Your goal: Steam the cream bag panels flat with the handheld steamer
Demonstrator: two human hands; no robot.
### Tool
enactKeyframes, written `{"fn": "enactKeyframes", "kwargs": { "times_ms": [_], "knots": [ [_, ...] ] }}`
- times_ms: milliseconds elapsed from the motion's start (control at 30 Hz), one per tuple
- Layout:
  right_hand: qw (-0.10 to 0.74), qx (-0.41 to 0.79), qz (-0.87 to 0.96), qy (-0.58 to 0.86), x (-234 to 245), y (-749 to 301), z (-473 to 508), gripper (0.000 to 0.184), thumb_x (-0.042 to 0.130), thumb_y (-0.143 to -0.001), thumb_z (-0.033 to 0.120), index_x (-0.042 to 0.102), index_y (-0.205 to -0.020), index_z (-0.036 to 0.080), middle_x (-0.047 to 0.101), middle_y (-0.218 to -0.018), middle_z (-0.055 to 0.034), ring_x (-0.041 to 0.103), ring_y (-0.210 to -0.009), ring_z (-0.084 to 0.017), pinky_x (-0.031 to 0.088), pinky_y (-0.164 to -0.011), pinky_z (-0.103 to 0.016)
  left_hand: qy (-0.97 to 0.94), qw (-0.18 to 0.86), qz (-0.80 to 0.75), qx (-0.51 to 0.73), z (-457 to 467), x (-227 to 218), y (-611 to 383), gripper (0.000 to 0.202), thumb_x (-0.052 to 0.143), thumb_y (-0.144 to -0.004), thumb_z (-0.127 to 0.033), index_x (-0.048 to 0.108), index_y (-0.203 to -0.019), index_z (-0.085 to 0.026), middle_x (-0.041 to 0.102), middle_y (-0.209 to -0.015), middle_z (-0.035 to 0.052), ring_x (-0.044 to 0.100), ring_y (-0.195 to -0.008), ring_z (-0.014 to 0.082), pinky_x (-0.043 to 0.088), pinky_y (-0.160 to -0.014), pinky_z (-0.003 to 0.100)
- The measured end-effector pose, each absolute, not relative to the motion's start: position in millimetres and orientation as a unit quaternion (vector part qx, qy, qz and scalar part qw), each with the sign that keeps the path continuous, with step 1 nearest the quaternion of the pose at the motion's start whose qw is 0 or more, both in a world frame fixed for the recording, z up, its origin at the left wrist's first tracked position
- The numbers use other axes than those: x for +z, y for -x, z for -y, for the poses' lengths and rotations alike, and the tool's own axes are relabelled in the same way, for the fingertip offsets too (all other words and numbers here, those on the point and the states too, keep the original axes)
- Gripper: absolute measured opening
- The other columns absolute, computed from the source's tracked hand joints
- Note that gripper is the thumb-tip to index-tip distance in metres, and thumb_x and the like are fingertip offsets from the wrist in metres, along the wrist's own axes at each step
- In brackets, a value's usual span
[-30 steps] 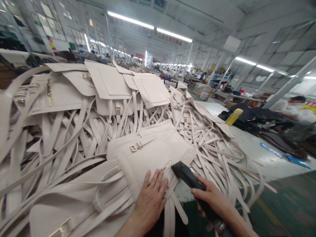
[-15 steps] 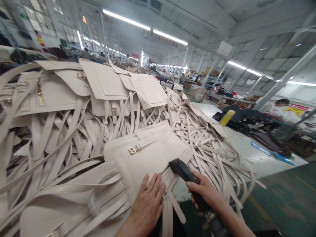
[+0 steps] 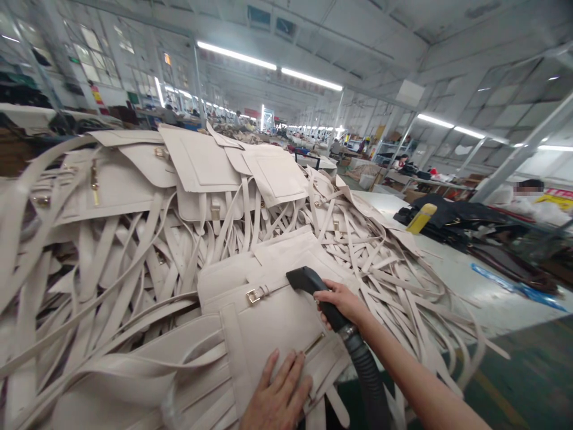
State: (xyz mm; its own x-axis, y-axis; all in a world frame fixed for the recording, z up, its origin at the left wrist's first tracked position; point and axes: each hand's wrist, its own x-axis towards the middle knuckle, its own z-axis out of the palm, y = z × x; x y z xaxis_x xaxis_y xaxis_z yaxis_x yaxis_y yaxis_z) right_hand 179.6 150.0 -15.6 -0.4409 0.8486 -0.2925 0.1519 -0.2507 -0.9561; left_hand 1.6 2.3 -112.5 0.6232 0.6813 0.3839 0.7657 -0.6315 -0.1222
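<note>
A cream leather bag lies flat in front of me, with a gold buckle on a thin strap and a short gold zip near its lower right edge. My left hand rests on the lower part of the bag, fingers spread. In my right hand is a black vacuum nozzle joined to a ribbed hose. The nozzle's flat tip is at the bag's surface, right of the buckle; whether it touches I cannot tell.
Behind the bag rises a heap of similar cream bags with many tangled straps. On the white table to the right are dark garments or bags, a yellow object and a blue strip. A person is at the far right.
My right hand has moved the nozzle up and left across the bag, from beside the zip to the strap by the buckle. My left hand remains on the bag; the view has shifted slightly.
</note>
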Motion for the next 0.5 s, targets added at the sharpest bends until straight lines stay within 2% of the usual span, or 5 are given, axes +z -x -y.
{"fn": "enactKeyframes", "kwargs": {
  "times_ms": [167,267,367,433,500],
  "knots": [
    [0.326,0.61,0.549,0.469,-18.4,-157.7,-173.6,0.034,0.057,-0.079,0.027,0.046,-0.109,0.016,0.05,-0.055,0.0065,0.051,-0.038,-0.009,0.043,-0.032,-0.019,0.877,0.18,0.398,-0.202,-8.3,-121.4,-1.6,0.028,0.043,-0.086,-0.033,0.048,-0.113,-0.026,0.049,-0.126,0.0057,0.04,-0.118,0.0204,-0.009,-0.106,0.044],
    [0.36,0.6,0.535,0.473,-18.2,-159.8,-166.9,0.043,0.057,-0.077,0.03,0.042,-0.115,0.019,0.049,-0.054,0.0073,0.051,-0.039,-0.01,0.045,-0.033,-0.02,0.897,0.115,0.382,-0.192,-12.8,-112.0,6.8,0.038,0.047,-0.082,-0.038,0.045,-0.118,-0.024,0.047,-0.128,0.0039,0.04,-0.117,0.0191,0.014,-0.107,0.036],
    [0.357,0.617,0.523,0.468,-16.3,-174.0,-143.4,0.051,0.059,-0.071,0.033,0.04,-0.116,0.02,0.05,-0.053,0.007,0.052,-0.038,-0.012,0.045,-0.032,-0.021,0.892,0.053,0.407,-0.188,-19.3,-87.0,27.0,0.038,0.043,-0.082,-0.023,0.046,-0.12,-0.024,0.048,-0.127,0.0013,0.04,-0.117,0.0158,0.029,-0.101,0.03],
    [0.344,0.632,0.517,0.464,-15.0,-183.0,-125.8,0.055,0.06,-0.069,0.033,0.039,-0.119,0.02,0.052,-0.055,0.0061,0.052,-0.038,-0.012,0.045,-0.031,-0.021,0.846,0.076,0.477,-0.226,-25.4,-69.7,45.1,0.037,0.037,-0.082,-0.015,0.05,-0.115,-0.024,0.05,-0.124,0.0022,0.038,-0.118,0.0178,0.027,-0.102,0.035],
    [0.332,0.643,0.514,0.461,-14.9,-186.4,-112.7,0.059,0.06,-0.067,0.031,0.039,-0.12,0.02,0.054,-0.055,0.0054,0.052,-0.037,-0.012,0.044,-0.03,-0.02,0.776,0.111,0.565,-0.256,-32.4,-58.3,63.3,0.037,0.037,-0.082,-0.017,0.05,-0.116,-0.021,0.048,-0.124,0.0063,0.037,-0.119,0.0231,0.026,-0.102,0.043]
  ]
}}
